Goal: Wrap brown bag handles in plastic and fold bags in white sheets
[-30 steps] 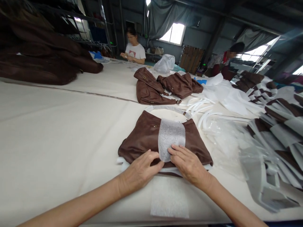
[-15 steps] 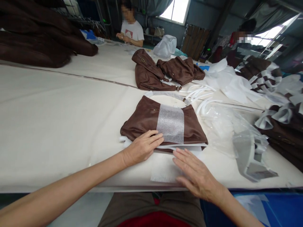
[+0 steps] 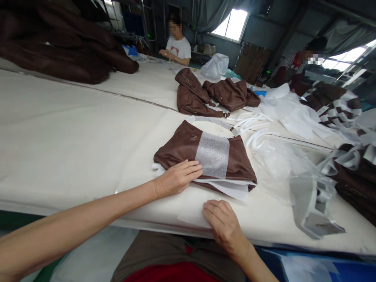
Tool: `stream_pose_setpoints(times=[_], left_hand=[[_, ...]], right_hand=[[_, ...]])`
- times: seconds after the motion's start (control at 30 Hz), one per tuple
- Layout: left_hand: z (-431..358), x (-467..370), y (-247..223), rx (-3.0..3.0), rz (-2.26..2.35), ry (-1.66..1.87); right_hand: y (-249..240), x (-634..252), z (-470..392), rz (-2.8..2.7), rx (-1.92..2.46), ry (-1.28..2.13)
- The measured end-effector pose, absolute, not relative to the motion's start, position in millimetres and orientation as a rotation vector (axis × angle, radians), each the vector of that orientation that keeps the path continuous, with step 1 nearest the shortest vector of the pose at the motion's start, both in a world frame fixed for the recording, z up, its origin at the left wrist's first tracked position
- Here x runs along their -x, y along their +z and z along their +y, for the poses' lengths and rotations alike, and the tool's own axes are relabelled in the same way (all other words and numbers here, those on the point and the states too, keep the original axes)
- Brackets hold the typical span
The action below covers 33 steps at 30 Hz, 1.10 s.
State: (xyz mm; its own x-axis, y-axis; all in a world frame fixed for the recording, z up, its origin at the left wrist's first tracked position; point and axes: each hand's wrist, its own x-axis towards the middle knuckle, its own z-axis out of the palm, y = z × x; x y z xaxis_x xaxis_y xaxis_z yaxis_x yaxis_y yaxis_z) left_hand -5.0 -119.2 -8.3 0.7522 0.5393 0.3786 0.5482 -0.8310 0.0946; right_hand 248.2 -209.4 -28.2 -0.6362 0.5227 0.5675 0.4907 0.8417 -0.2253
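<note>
While resting left hand point(image 3: 178, 178) nearly flat on brown bag point(image 3: 178, 149) and grey band point(image 3: 214, 152), gripping nothing | has right hand point(image 3: 223, 224) half-curled at pale sheet point(image 3: 191, 214) (can't tell if pinching it) | has bag flat on white table point(image 3: 73, 149) near front edge

White tubes point(image 3: 249, 122) lie beside clear plastic point(image 3: 273, 166), a white-shirted co-worker point(image 3: 182, 48) farther back.

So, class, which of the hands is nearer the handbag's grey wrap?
Left. The left hand rests at the grey wrap's lower-left corner; the right hand is apart, near the table's front edge.
</note>
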Motion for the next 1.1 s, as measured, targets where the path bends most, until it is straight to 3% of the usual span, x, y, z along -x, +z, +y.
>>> stream_pose_setpoints(times=[0.37, 0.6, 0.8, 1.1], left_hand=[[-121, 14, -1, 2.97, -0.768, -0.448], [-114, 12, 21, 3.109, -0.886, -0.399], [-97, 0, 31, 3.174, -1.315, -0.396], [-90, -18, 33, 2.869, -2.195, -0.354]], right_hand=[[30, -243, -161, -2.384, 0.794, -0.162], [20, -239, -144, -2.273, 1.165, 0.147], [7, -232, -138, -2.029, 1.407, 0.367], [-9, -220, -128, -1.821, 1.747, 0.268]])
